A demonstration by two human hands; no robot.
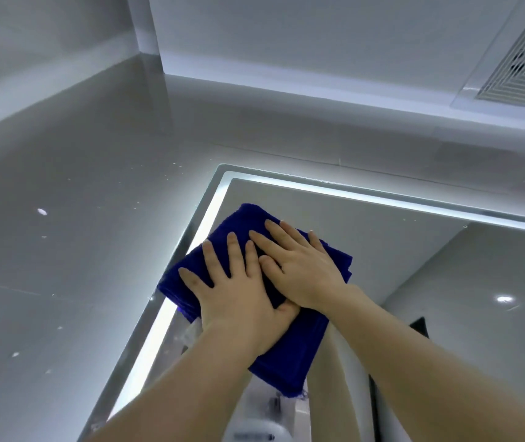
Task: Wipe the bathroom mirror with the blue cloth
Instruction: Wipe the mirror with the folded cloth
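Head view: folded dark-blue microfibre cloth [286, 358] sits flat on the top-left corner of the LED-edged rectangular bathroom mirror [392, 250]. Left hand [232, 288] and right hand [302, 269] both press on it, fingers straight and spread, gripping nothing, hands touching. Glossy grey wall tile [63, 234] to the left.

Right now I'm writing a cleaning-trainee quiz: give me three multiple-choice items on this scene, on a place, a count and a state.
1. Where on the rectangular light-edged mirror is the folded dark blue terry cloth? A top left corner B right edge C off it
2. How many hands touch the cloth? A none B one C two
3. The fingers are: A flat, spread B fisted C pinching
Answers: 1A, it covers that lit corner; 2C, left hand and right hand both press it; 3A, the fingers lie straight.
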